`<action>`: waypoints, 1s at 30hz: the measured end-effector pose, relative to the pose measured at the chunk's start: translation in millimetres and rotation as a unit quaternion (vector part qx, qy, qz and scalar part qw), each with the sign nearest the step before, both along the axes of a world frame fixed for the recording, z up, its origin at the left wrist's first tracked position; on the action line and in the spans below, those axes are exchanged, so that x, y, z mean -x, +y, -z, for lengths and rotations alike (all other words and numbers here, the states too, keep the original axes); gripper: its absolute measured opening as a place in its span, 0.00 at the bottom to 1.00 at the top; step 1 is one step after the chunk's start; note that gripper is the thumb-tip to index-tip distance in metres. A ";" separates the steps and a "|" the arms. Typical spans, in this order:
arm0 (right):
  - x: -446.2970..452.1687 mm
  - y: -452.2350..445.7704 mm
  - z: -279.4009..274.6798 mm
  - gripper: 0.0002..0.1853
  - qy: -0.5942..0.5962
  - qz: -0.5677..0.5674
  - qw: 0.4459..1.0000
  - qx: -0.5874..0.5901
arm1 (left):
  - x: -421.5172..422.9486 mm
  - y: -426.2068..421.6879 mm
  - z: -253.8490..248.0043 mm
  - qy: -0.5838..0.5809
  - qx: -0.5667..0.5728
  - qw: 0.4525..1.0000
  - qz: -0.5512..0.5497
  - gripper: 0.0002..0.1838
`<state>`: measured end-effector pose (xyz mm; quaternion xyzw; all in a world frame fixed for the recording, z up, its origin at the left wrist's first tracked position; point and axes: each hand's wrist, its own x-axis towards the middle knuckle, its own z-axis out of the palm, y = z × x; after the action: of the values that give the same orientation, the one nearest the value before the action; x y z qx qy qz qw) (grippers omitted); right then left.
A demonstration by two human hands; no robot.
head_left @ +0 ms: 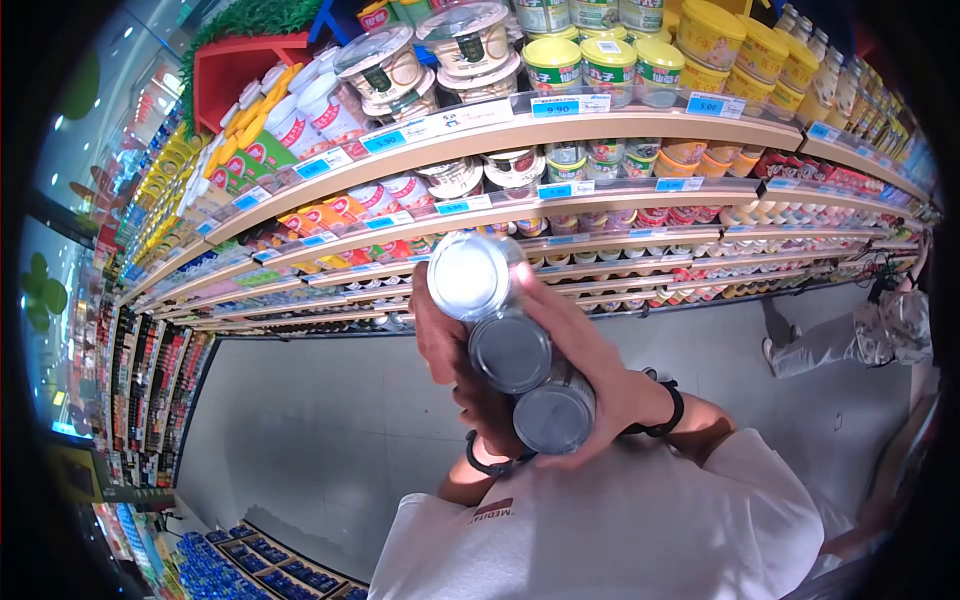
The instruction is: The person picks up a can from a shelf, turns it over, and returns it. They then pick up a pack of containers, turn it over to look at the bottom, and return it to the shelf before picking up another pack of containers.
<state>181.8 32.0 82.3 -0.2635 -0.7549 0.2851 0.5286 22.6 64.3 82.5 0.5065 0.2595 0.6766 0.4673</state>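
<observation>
Three cans with round lids are held in a row between my two hands, in front of my chest. The farthest can [468, 277] has a lid glaring brightly under the light. The middle can [510, 350] and the nearest can [553, 418] show darker grey lids. My left hand [438, 335] is closed along the left side of the row, its fingers curled. Along the right side presses my right hand [590, 360], its fingers reaching up to the farthest can. The sides and labels of the cans are mostly hidden by my hands.
Curved store shelves [400, 140] run across the front, with price tags on their edges. White tubs [465, 40], yellow-lidded cans [608, 65] and yellow tubs [712, 35] stand on top. Another person's legs [825, 345] are at the right. Blue packages [215, 565] sit low at the left.
</observation>
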 end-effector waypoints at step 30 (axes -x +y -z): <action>-17.5 3.0 0.0 0.88 0.169 -0.008 0.982 0.080 | 5.9 -3.1 29.4 0.262 -0.101 0.947 0.152 0.61</action>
<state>199.3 35.1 82.3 -0.2473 -0.6316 0.3892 0.6232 16.7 61.2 53.1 0.7441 0.2232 0.4630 0.4268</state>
